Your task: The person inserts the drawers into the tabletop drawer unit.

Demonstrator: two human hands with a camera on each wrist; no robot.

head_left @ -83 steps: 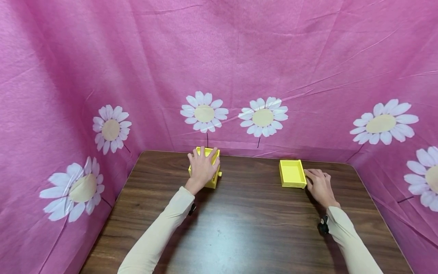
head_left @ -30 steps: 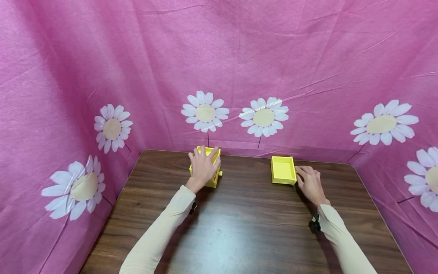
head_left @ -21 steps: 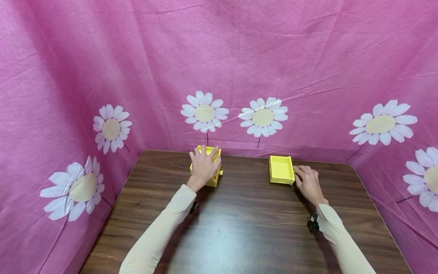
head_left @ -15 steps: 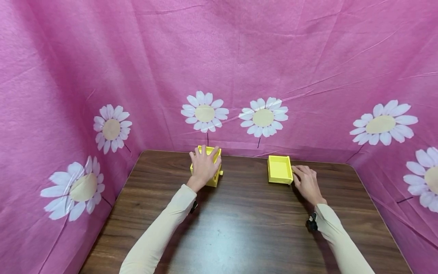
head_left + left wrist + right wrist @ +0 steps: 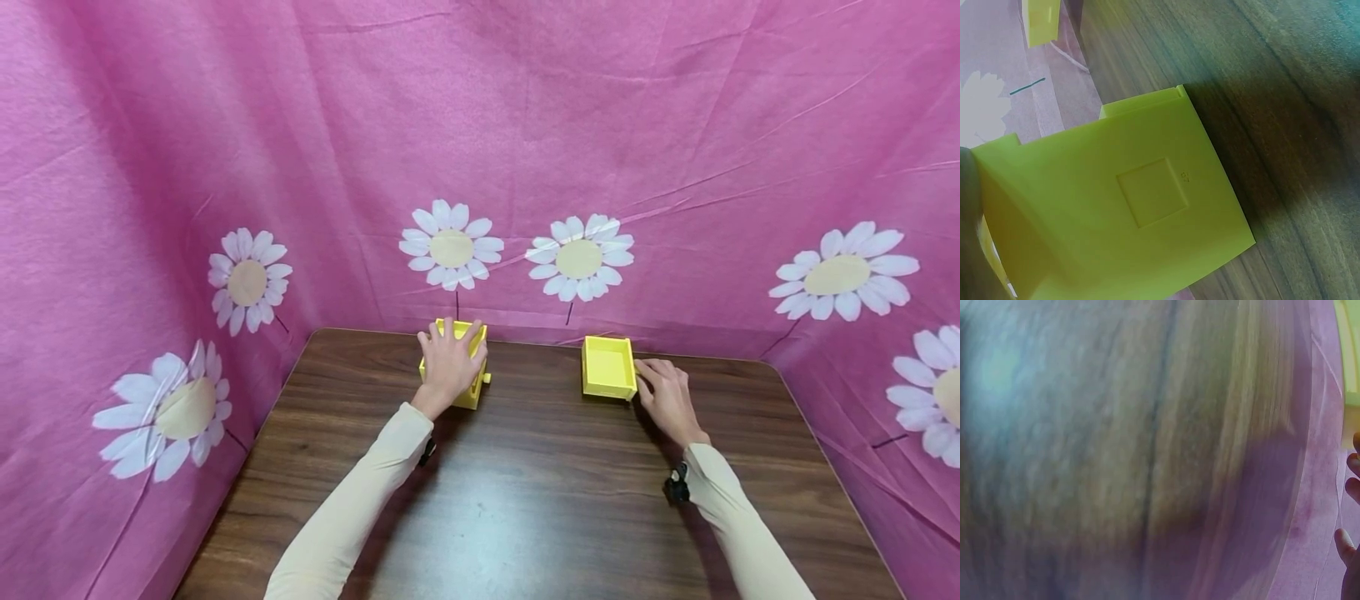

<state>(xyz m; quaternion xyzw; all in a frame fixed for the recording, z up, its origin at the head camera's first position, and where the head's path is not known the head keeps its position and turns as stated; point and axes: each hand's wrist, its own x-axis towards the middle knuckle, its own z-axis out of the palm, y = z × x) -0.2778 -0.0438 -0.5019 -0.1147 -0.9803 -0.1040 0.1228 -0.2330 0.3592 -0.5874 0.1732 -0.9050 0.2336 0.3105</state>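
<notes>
- Tray (image 5: 607,367), yellow, shallow, open-topped: on the right of the scene, shifted leftward over the last moments, now nearer the box; whether it touches the bench or is lifted cannot be told.
- Right hand (image 5: 667,400): has travelled along with the tray; fingers pinch its right side.
- Box (image 5: 467,397), yellow, with a small knob (image 5: 487,378) at its right: near the back edge, practically unmoved.
- Left hand (image 5: 450,362): likewise in place; fingers spread wide, resting over the box top, apparently steadying it.
- Bearing on the work: the gap between tray and box is narrower, though the two remain well apart.
- Bench (image 5: 480,500): dark wood-grain top, rounded back corners, pale glare at the near middle.
- Cloth (image 5: 480,125): pink, creased, hung behind and at both sides; printed with white daisies (image 5: 579,258).
- Sleeves (image 5: 352,492): cream, long.
</notes>
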